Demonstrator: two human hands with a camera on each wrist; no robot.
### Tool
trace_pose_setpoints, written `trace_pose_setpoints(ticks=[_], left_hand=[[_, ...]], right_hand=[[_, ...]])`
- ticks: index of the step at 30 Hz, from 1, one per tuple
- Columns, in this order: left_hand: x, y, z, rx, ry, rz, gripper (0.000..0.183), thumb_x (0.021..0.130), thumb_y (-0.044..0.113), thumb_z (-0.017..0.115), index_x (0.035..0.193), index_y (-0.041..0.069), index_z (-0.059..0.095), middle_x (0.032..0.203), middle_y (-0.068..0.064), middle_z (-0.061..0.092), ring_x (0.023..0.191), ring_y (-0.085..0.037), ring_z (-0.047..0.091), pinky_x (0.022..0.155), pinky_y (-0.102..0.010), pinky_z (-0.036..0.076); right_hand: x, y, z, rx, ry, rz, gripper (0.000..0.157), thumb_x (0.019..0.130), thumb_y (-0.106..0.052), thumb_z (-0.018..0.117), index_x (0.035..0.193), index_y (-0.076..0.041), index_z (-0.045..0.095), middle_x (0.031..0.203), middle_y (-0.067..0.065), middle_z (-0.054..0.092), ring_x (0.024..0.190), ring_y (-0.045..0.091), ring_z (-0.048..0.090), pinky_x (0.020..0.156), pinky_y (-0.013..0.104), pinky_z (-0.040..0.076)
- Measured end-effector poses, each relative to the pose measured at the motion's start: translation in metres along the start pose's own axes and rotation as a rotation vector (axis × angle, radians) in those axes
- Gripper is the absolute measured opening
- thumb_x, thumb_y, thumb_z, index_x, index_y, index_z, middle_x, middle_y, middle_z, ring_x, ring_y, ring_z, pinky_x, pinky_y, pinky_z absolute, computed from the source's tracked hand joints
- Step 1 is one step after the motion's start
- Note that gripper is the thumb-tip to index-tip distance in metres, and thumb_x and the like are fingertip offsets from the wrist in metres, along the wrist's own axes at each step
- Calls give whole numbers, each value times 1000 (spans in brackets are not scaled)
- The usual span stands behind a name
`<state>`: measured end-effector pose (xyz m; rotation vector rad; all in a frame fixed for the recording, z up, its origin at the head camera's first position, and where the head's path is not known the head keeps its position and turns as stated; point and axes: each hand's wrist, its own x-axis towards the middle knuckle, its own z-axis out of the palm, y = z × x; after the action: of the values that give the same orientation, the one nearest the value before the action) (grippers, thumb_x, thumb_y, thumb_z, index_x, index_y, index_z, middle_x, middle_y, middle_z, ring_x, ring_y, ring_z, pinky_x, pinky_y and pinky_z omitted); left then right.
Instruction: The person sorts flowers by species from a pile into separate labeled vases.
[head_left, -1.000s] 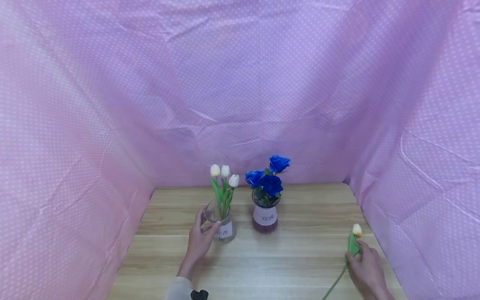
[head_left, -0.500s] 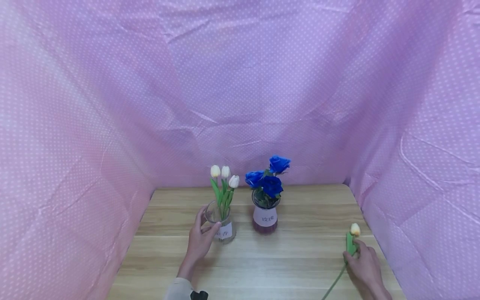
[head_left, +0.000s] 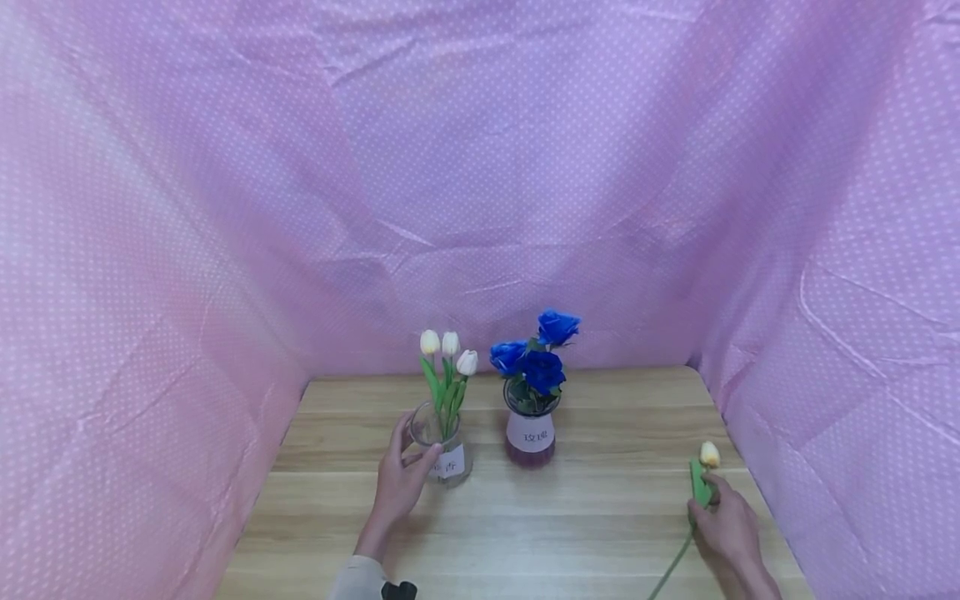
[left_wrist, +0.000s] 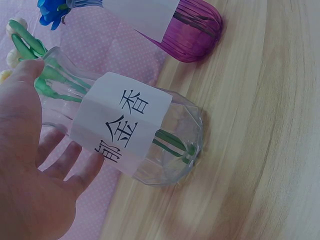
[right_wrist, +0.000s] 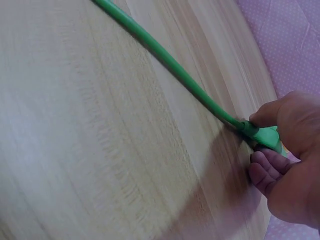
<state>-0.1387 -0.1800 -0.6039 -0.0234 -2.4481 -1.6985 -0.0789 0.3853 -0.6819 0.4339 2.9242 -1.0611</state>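
Note:
My left hand (head_left: pixel 401 483) grips a clear glass vase (left_wrist: pixel 182 117) near its neck, thumb at the rim and fingers round the far side. The vase stands upright on the table and bears a white paper label (left_wrist: pixel 122 122) with Chinese characters. Three white tulips (head_left: pixel 450 343) with green leaves rise from it, their stems showing through the glass. At the right side of the table, my right hand (head_left: pixel 727 521) pinches a single white tulip (head_left: pixel 709 454) at its green leaves. Its long green stem (right_wrist: pixel 175 67) runs down over the wooden surface toward the front edge.
Right of the glass vase stands a purple-based vase (head_left: pixel 530 450) with a white label, holding three blue roses (head_left: pixel 542 371). Pink dotted cloth (head_left: pixel 480 183) surrounds the wooden table (head_left: pixel 592 533) at the back and both sides.
My right hand has shifted slightly left and away from me with the tulip, whose leaf has turned a little. The left hand and both vases stay put.

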Motion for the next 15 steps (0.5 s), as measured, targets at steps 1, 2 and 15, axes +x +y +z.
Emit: trace_pose_setpoints(ticks=[1, 2, 15], left_hand=[[0, 0, 0, 2, 0, 0, 80, 107, 31, 81, 174, 20, 39, 170, -27, 54, 155, -49, 57, 114, -60, 65], [0, 0, 0, 3, 1, 0, 80, 107, 31, 81, 174, 20, 39, 170, -27, 54, 155, -49, 57, 114, -60, 65], [0, 1, 0, 6, -5, 1, 79, 108, 32, 80, 174, 20, 38, 170, -24, 54, 155, -50, 56, 115, -60, 64]], right_hand=[[0, 0, 0, 2, 1, 3, 70, 101, -16, 77, 160, 8, 47, 115, 33, 75, 93, 34, 73, 75, 42, 60], [0, 0, -1, 2, 1, 7, 70, 101, -16, 77, 160, 8, 48, 115, 33, 75, 93, 35, 74, 75, 42, 60], [0, -3, -6, 69, 5, 53, 67, 103, -17, 76, 161, 2, 50, 133, 39, 72, 114, 54, 74, 97, 69, 57]])
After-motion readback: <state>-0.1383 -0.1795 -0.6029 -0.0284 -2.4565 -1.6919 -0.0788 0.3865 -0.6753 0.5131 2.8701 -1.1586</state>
